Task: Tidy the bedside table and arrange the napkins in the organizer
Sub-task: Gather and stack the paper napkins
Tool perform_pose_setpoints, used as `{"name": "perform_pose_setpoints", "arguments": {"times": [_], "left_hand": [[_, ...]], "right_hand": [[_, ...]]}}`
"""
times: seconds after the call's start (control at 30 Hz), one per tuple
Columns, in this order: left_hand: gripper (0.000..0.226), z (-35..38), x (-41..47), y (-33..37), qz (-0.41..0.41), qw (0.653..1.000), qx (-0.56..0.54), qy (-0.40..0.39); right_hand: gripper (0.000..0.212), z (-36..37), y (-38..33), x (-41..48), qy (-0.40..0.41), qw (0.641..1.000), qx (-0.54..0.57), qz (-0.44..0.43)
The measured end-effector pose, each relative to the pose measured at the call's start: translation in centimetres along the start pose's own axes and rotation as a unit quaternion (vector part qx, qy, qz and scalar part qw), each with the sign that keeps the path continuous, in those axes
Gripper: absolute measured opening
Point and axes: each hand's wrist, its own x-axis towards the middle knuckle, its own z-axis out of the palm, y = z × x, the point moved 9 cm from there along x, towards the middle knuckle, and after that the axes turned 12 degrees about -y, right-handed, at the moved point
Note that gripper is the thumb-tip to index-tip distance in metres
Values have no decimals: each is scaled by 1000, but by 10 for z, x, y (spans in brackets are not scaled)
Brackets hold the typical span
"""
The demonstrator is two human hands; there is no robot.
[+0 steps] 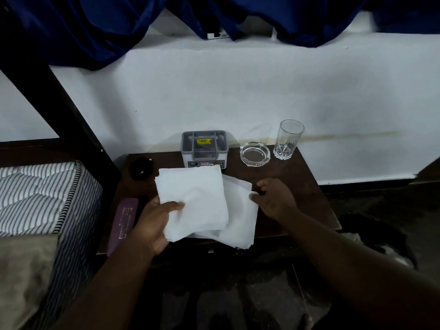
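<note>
Napkins (192, 198) were plain white squares, loosely stacked, lower ones fanned out right. Left hand (152, 222) pinched the top stack's corner; right hand (273, 198) pinched the lower sheets' edge, before the grey organizer (204, 148).

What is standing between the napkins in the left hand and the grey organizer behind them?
Nothing visible. The left hand holds a stack of napkins just in front of the grey organizer, with only bare table between them. The glass ashtray and tumbler stand off to the right. The organizer's top compartments look empty.
</note>
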Motion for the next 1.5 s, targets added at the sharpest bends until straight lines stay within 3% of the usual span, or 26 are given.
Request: {"name": "perform_pose_setpoints", "arguments": {"times": [0.2, 0.4, 0.53, 0.67, 0.83, 0.93, 1.1, 1.5], "left_hand": [[44, -4, 6, -1, 4, 1000, -12, 0], [45, -11, 11, 1, 2, 1000, -22, -8], [49, -15, 15, 1, 8, 999, -33, -15], [54, -18, 15, 3, 17, 999, -38, -11], [53, -20, 12, 6, 19, 999, -44, -10], [52, -19, 10, 7, 18, 999, -49, -13], [53, -20, 10, 6, 14, 998, -56, -15], [51, -22, 3, 7, 3, 998, -61, -11]], "right_hand": [[66, 11, -16, 13, 2, 994, -110, 1], [37, 16, -24, 23, 19, 996, -85, -11], [21, 10, -32, 17, 72, 995, -29, -56], [21, 11, -35, 11, 100, 987, 55, -114], [18, 9, -30, 8, 104, 972, 176, -119], [21, 13, -26, 11, 90, 963, 232, -106], [46, 25, -27, 14, 26, 953, 281, -113], [43, -70, -49, -17, 36, 881, 451, -138]]}}
